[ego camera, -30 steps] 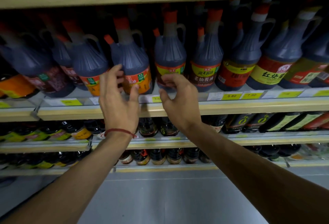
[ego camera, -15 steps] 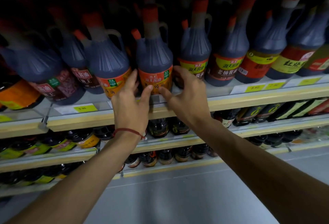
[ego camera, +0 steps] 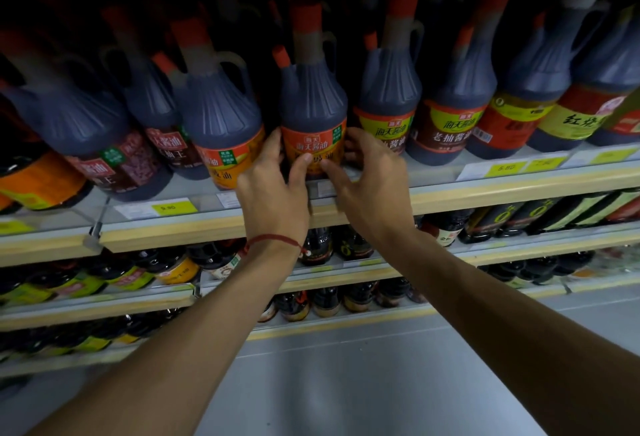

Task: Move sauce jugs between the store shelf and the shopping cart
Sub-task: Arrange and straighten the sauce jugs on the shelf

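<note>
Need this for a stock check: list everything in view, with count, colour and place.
gripped jug: one, dark with orange label and red cap, front of the upper shelf, centre.
other sauce jugs: at least eight in front and more behind, dark with orange, yellow, red or maroon labels, same shelf on both sides.
small bottles: many, dark, on the two lower shelves.
price tags: several, yellow, on the upper shelf's front rail.
shelf boards: four visible, pale wood edges.
floor: grey, below.
wrist string: one, red, left wrist.
left hand: grips the jug's left side.
right hand: grips its right side.
</note>
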Motion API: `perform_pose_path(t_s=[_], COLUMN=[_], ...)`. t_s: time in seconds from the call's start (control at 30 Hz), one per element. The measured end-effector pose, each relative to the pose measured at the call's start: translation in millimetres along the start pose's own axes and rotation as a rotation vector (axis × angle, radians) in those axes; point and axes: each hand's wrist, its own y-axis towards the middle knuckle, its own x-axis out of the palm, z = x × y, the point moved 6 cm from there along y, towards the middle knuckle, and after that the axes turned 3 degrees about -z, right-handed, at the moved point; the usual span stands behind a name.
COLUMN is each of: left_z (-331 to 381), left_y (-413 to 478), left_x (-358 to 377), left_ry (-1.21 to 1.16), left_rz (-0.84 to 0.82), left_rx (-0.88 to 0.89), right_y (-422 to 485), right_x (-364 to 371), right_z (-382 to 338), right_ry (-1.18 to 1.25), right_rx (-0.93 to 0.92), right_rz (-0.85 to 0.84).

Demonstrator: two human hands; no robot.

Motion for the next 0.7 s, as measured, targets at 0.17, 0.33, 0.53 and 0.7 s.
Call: perform_pose_path(t_s=[0.17, 0.33, 0.53, 0.7], left_z=[0, 2, 10, 5], left_y=[1, -1, -22, -21], left_x=[4, 4, -37, -84], left_ry=[0.048, 0.026, 0.081, 0.138], left_rz=[0.018, 0.005, 0.028, 0.167], left_rx=[-0.007, -0.035, 0.065, 0.112], right_y=[0, -4, -27, -35], right_x=[3, 0, -10, 14], right_z=[3, -3, -20, -47], right_ry=[-0.010, -0.036, -0.006, 0.023], right_rx=[-0.019, -0.055, -0.076, -0.122], right_rz=[-0.006, -0.057, 0.007, -0.060])
